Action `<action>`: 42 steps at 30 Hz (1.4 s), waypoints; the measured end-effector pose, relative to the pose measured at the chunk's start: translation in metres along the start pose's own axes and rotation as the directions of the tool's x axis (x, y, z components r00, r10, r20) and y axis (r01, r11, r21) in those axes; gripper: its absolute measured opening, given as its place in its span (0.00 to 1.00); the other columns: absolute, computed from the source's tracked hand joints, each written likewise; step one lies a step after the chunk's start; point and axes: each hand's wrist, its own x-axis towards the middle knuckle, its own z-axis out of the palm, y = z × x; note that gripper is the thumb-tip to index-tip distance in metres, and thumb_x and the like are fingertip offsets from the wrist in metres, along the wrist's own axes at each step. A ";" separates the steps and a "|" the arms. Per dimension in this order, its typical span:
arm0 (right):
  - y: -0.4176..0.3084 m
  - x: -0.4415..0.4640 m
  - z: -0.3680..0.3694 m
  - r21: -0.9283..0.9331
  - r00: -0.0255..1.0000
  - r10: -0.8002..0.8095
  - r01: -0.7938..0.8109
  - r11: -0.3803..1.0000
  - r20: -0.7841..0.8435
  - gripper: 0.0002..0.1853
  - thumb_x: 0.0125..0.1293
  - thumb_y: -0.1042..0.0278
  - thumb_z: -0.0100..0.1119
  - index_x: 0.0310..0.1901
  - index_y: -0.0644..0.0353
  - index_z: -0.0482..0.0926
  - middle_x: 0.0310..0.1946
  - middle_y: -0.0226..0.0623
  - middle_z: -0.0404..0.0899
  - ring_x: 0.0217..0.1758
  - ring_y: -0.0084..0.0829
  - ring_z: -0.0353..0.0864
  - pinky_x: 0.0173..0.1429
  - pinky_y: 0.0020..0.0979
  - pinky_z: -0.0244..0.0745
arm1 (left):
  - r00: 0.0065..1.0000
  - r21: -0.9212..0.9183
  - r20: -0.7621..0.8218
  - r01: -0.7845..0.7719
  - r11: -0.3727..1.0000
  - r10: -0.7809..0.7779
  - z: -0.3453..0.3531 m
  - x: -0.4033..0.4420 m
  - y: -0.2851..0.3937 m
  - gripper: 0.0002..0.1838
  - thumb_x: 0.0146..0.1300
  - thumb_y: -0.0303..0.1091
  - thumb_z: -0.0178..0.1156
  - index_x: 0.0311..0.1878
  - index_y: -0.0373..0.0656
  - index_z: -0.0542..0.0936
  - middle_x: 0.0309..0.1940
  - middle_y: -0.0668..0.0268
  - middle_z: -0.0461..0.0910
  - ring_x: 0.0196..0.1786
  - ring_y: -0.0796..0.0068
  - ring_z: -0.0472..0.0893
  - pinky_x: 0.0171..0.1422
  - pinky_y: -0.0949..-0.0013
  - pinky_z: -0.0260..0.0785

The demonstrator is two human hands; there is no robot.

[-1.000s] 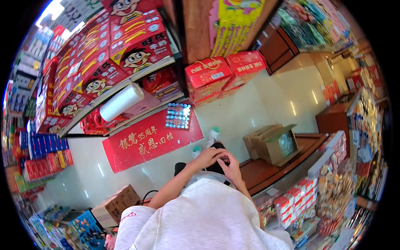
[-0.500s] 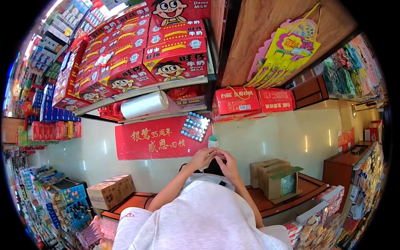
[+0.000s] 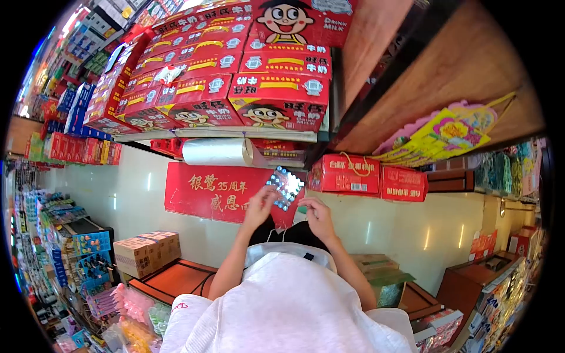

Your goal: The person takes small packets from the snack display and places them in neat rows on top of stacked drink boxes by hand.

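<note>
Pack of cans [image 3: 286,189] on the red mat [image 3: 181,199], near its far right corner. Your left hand [image 3: 258,212] shows in front of the pack, fingers loosely bent; you can't make out whether it touches or grips anything. Your right hand [image 3: 319,219] sits apart, in view just past the mat's right edge, thumb and fingertips drawn close; anything between them is too small to tell. Shelf [image 3: 265,136] edge above the mat's far side, roll [image 3: 215,152] just under it. Gift boxes [image 3: 344,175] limit you beyond the far right corner. Pale floor [image 3: 138,191] gives room off the mat's left edge.
</note>
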 end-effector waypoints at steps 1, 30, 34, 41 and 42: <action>-0.004 0.011 0.010 0.034 1.000 -0.009 0.008 0.999 0.009 0.15 0.60 0.86 0.49 0.45 0.66 0.82 0.45 0.40 0.82 0.49 0.31 0.80 0.54 0.29 0.73 | 0.996 -0.018 -0.090 0.007 1.000 -0.009 -0.017 0.013 0.001 0.15 0.72 0.28 0.56 0.59 0.37 0.76 0.39 0.61 0.86 0.43 0.74 0.84 0.47 0.69 0.76; -0.148 0.396 0.363 -0.712 0.843 -0.532 0.329 0.620 -0.075 0.27 0.60 0.62 0.64 0.60 0.64 0.73 0.57 0.49 0.71 0.66 0.46 0.68 0.71 0.46 0.62 | 0.712 0.590 -0.598 0.082 0.803 0.368 -0.404 0.326 0.026 0.22 0.66 0.45 0.62 0.59 0.44 0.79 0.51 0.55 0.79 0.58 0.52 0.75 0.66 0.49 0.62; -0.145 0.393 0.363 -0.739 0.831 -0.551 0.321 0.592 -0.081 0.24 0.62 0.62 0.64 0.57 0.63 0.73 0.58 0.51 0.71 0.66 0.48 0.69 0.69 0.47 0.64 | 0.697 0.593 -0.603 0.065 0.803 0.389 -0.402 0.325 0.030 0.21 0.67 0.45 0.61 0.59 0.45 0.79 0.48 0.54 0.78 0.55 0.52 0.76 0.64 0.51 0.63; -0.147 0.388 0.361 -0.733 0.817 -0.569 0.330 0.595 -0.093 0.22 0.62 0.62 0.64 0.55 0.63 0.74 0.56 0.51 0.71 0.64 0.49 0.70 0.66 0.47 0.67 | 0.693 0.607 -0.603 0.078 0.791 0.395 -0.401 0.324 0.028 0.22 0.70 0.46 0.57 0.57 0.40 0.81 0.45 0.53 0.79 0.55 0.52 0.76 0.65 0.52 0.62; -0.147 0.388 0.360 -0.729 0.816 -0.571 0.336 0.596 -0.091 0.22 0.62 0.62 0.64 0.55 0.63 0.74 0.56 0.51 0.72 0.64 0.49 0.71 0.66 0.47 0.67 | 0.693 0.612 -0.601 0.079 0.787 0.398 -0.401 0.324 0.028 0.22 0.70 0.47 0.57 0.57 0.41 0.81 0.45 0.53 0.79 0.55 0.52 0.76 0.65 0.52 0.62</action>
